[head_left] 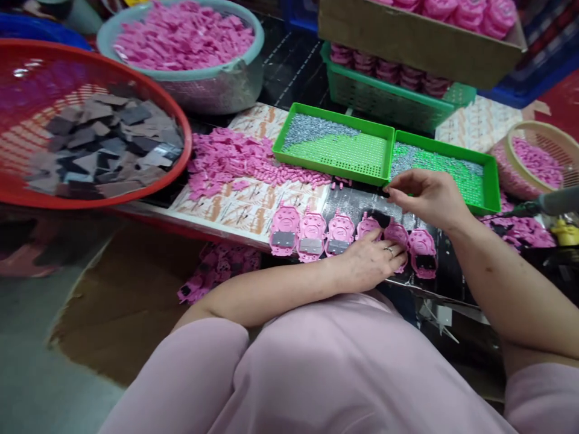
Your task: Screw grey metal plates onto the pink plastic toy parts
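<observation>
Several pink plastic casings (312,230) lie in a row along the table's front edge, some with a grey or black rectangular piece on the lower part. My left hand (373,260), a ring on one finger, rests with its fingers stretched out over the casings right of the row's middle, partly hiding them. Above them, at the near edge where two green trays meet, my right hand (427,194) has thumb and fingertips pinched together; whatever is between them is too small to make out. Small grey metal parts lie in the left green tray (357,158) and the right green tray (491,187).
Loose pink parts (226,158) are heaped left of the trays. A red basket (181,138) of dark flat pieces and a pale blue tub (217,90) of pink parts stand further left. At the right are a beige basket (506,160) and a power screwdriver (558,202).
</observation>
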Tool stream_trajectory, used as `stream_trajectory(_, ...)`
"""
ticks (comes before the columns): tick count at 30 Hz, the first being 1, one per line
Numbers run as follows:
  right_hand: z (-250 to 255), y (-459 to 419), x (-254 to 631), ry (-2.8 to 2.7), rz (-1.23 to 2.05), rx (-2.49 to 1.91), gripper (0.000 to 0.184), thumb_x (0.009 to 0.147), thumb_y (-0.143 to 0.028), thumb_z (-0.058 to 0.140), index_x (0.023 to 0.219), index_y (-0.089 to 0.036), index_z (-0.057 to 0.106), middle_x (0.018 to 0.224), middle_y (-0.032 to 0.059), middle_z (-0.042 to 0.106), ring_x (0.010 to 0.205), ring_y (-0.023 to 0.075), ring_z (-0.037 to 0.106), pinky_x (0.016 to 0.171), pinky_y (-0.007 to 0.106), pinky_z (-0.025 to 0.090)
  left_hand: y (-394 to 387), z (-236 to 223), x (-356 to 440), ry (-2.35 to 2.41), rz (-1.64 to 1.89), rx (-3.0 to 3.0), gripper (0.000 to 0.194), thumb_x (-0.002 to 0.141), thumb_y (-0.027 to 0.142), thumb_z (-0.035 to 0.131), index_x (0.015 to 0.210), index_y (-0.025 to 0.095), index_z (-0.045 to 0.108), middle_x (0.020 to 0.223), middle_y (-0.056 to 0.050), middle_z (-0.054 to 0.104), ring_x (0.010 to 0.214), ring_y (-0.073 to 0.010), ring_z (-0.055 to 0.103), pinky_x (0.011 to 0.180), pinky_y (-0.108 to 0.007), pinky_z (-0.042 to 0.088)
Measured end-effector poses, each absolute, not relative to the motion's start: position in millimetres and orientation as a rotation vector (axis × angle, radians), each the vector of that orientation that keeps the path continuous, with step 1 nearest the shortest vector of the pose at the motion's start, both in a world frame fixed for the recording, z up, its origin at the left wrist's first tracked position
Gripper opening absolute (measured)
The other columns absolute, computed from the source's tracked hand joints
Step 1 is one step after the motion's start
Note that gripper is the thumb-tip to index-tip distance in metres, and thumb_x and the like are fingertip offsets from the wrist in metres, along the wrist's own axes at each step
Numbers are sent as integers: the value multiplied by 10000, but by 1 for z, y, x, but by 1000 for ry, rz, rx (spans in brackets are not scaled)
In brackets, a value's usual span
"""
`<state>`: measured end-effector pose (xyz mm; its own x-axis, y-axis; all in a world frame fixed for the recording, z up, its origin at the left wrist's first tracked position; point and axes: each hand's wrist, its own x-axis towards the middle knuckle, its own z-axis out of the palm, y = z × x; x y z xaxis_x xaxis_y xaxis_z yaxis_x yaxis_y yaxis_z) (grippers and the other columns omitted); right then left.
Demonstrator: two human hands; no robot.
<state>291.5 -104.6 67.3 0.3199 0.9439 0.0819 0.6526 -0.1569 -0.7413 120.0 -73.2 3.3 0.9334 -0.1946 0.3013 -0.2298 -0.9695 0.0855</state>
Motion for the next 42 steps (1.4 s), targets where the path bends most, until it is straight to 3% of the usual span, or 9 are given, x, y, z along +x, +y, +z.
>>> stream_trajectory(5, 52, -152, 321, -1141, 802, -2012, 354, 726, -506, 690, 877, -187, 722, 680, 29, 677, 573, 136, 590, 502, 254, 465, -72, 8, 120, -375, 337, 3022, 329, 981, 185, 394, 1251, 150, 578, 1313, -92, 608, 1198, -199, 572, 1053, -432, 367)
stream_trajectory(10, 29, -170, 332, -1090, 679, -2066, 443, 662, -608, 731, 764, -177, 702, 709, 42, 684, 619, 142, 589, 576, 272, 458, -69, 12, 117, -406, 340, 3014, 317, 970, 149, 410, 1236, 130, 583, 1295, -118, 613, 1186, -199, 581, 1052, -460, 387)
stream_trajectory(15, 24, -178, 337, -1059, 710, -2082, 429, 681, -592, 722, 776, -174, 707, 712, 45, 696, 612, 152, 603, 564, 275, 444, -72, 16, 120, -382, 398, 2983, 308, 948, 184, 475, 1229, 133, 590, 1274, -117, 626, 1213, -232, 563, 1087, -515, 353)
stream_trajectory(19, 25, -180, 339, -1113, 655, -2034, 429, 696, -584, 707, 876, -195, 743, 821, 52, 727, 735, 191, 653, 688, 316, 504, -88, 16, 135, -424, 459, 2953, 334, 962, 288, 495, 1252, 149, 584, 1366, -116, 561, 1264, -245, 521, 1088, -511, 355)
stream_trajectory(23, 23, -177, 338, -1222, 612, -2092, 424, 690, -622, 691, 752, -207, 754, 767, 48, 714, 717, 200, 649, 687, 328, 500, -106, 10, 151, -453, 456, 2958, 357, 972, 320, 485, 1271, 152, 582, 1355, -118, 569, 1260, -240, 527, 1082, -474, 371)
stream_trajectory(27, 19, -172, 339, -1293, 589, -2127, 321, 725, -530, 697, 742, -214, 753, 740, 32, 698, 675, 180, 637, 643, 313, 469, -110, 4, 155, -401, 472, 3006, 334, 979, 177, 410, 1254, 142, 597, 1314, -109, 603, 1208, -221, 570, 1077, -459, 378)
stream_trajectory(34, 16, -165, 330, -1458, 512, -2148, 116, 781, -291, 711, 754, -180, 730, 751, 24, 670, 691, 141, 606, 648, 263, 423, -106, 2, 151, -466, 439, 3023, 354, 976, 175, 400, 1276, 122, 580, 1315, -132, 601, 1197, -234, 577, 1043, -459, 400)
stream_trajectory(42, 6, -165, 321, -1404, 407, -2205, 184, 791, -318, 731, 867, -167, 659, 701, -26, 591, 626, 103, 508, 592, 227, 338, -103, 4, 154, -519, 398, 3046, 344, 952, 163, 437, 1257, 113, 589, 1286, -140, 619, 1202, -249, 574, 1016, -450, 418)
